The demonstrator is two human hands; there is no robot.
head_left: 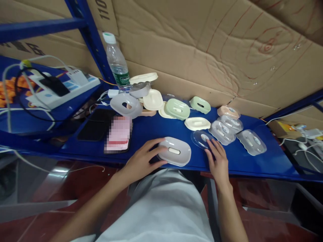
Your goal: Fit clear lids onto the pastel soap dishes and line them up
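Observation:
My left hand grips the left end of a grey soap dish near the shelf's front edge, thumb on the near side and fingers on the far side. A white oblong insert lies in the dish's middle. To the right, my right hand has its fingertips on the edge of a clear plastic lid with a round label; its thumb is at the lid's near side. Just behind the lid sits a cream dish part.
Green dishes, cream and grey pieces lie at the back, near a water bottle. Lidded dishes stand on the right. A phone lies left on the blue shelf. A power strip with cables is farther left.

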